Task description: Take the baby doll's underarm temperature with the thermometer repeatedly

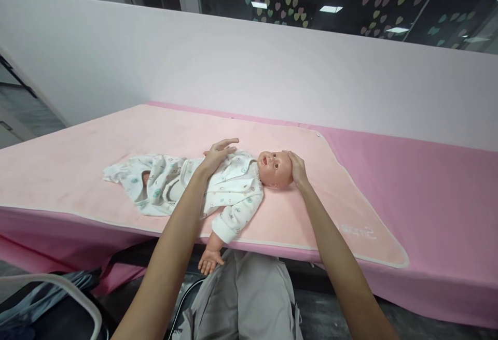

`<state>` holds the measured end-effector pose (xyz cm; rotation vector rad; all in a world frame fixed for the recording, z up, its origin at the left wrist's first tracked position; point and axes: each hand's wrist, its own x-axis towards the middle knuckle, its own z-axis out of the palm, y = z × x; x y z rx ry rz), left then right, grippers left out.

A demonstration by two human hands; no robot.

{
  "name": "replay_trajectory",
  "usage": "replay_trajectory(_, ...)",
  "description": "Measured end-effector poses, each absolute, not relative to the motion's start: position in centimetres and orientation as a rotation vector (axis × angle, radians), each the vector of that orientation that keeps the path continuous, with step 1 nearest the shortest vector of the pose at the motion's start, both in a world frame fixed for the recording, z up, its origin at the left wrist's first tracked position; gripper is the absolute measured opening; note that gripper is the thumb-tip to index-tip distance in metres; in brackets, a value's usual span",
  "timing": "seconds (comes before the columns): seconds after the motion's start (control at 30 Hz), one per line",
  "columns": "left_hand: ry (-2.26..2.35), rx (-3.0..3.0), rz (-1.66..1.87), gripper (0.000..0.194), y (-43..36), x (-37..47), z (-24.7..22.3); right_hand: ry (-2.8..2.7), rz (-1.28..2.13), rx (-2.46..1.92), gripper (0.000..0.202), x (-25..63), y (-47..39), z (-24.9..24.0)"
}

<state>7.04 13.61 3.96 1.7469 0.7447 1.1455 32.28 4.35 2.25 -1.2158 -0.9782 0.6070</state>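
Observation:
A baby doll [237, 179] in white printed clothes lies on its back on a light pink mat [97, 132], its head to the right and its legs to the left. My left hand [221, 154] is over the doll's chest and far arm, fingers apart, holding nothing; whether the palm touches the clothes is hard to tell. Against the top of the doll's bald head [275, 169] rests my right hand [298, 168], open, its fingers lying along the far side. The doll's near arm hangs past the mat's front edge, its small hand spread.
Under the mat is a pink cloth [436, 189] covering the table. Behind it stands a white partition [249, 65], with dark glass bearing heart stickers above. A chair with dark fabric [46, 303] is at the lower left.

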Motion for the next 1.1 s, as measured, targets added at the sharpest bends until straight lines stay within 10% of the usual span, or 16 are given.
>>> replay_trajectory(0.23, 0.348, 2.066, 0.662, 0.048, 11.6, 7.2, 4.5, -1.068, 0.533, -1.298, 0.033, 32.3, 4.2, 2.3)
replay_trajectory(0.43, 0.7, 1.907, 1.043, 0.024, 12.1, 7.8, 3.5, -1.237, -0.109, -1.555, 0.034, 32.0, 2.7, 3.2)
replay_trajectory(0.67, 0.728, 1.501, 1.192, 0.041, 13.3, 7.7, 2.4, -2.107, -0.605, -1.388, 0.023, 25.6, 2.0, 5.7)
replay_trajectory(1.1, 0.626, 1.212, 1.281, 0.041, 13.9, 8.2, 2.0, -2.461, -0.389, -2.032, 0.026, 19.9, 8.2, 10.3)
